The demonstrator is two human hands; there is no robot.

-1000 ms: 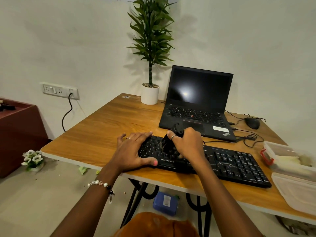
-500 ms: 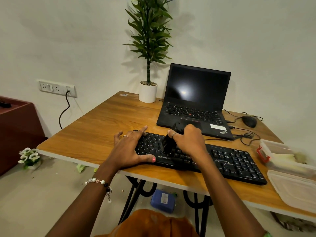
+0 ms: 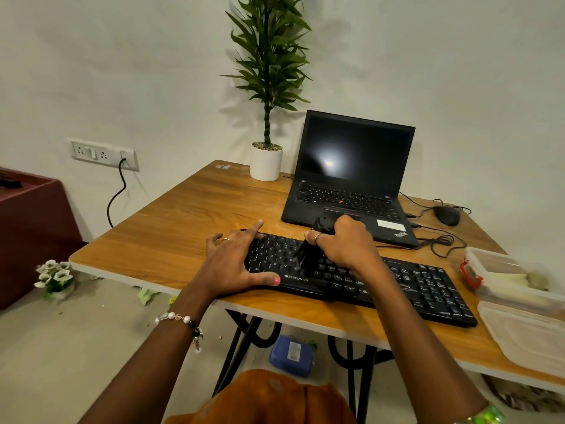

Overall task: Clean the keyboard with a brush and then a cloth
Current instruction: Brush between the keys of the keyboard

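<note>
The wooden tabletop [image 3: 183, 221] with black metal legs carries everything. At its far side stands an open black laptop [image 3: 351, 179] with a dark screen, and left of the laptop is a tall green plant in a white round pot [image 3: 266, 162]. Along the near edge lies the long black keyboard [image 3: 428, 289], set a little slanted, with its right end nearer to the camera. At the right edge of the tabletop sit two clear plastic containers [image 3: 516, 286], one behind the other. A black computer mouse [image 3: 447, 215] lies at the far right, with its thin cable coiled beside the laptop.

The left hand [image 3: 235, 264] rests flat on the left end of the keyboard, the fingers spread and straight, the thumb lying along the near edge. The right hand [image 3: 345, 246] is curled around the black brush [image 3: 308, 258] and grips its handle from above; the dark bristle end points down and touches the keys near the middle-left part of the keyboard, just beside the left hand. A cloth cannot be made out with certainty.

On the floor at the left stands a small white flower bunch [image 3: 55, 275], and under the tabletop lies a blue box [image 3: 290, 356].
</note>
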